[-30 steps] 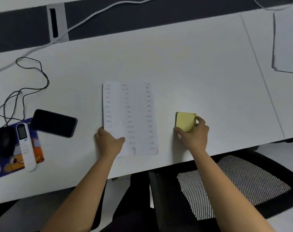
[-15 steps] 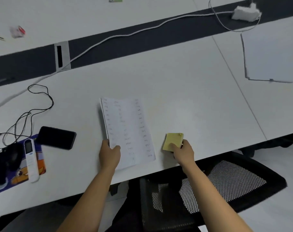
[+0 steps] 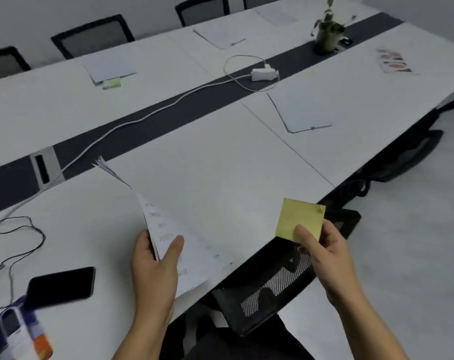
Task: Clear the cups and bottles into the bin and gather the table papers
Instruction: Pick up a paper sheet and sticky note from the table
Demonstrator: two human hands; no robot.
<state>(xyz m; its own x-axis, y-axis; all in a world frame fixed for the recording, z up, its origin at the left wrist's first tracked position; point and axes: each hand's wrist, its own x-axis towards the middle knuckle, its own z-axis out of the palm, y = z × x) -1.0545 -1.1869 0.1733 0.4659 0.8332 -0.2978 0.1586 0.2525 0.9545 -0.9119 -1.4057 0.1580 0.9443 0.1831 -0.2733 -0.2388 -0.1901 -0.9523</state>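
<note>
My left hand (image 3: 153, 266) grips a stack of handwritten white papers (image 3: 168, 229) by its near edge, lifted off the white table (image 3: 220, 165) and tilted up, the far corner fanned out. My right hand (image 3: 322, 253) pinches a yellow sticky-note pad (image 3: 297, 219) above the table's near edge, thumb on its face. More paper stacks lie on the table: one to the right (image 3: 298, 110), two on the far side (image 3: 109, 66) (image 3: 218, 35), and a colour-printed sheet (image 3: 394, 62) at far right. No cups or bottles show.
A black phone (image 3: 62, 284) lies at the near left beside thin black cables (image 3: 18, 242) and a white remote (image 3: 15, 333). A white cable and power adapter (image 3: 263, 74) run along the dark centre strip. A potted plant (image 3: 327, 32) stands far right. A black mesh chair (image 3: 272, 287) is below me.
Both hands have lifted their items off the table: the paper stack now tilts up in my left hand, the sticky pad is raised in my right. The view has swung up and right.
</note>
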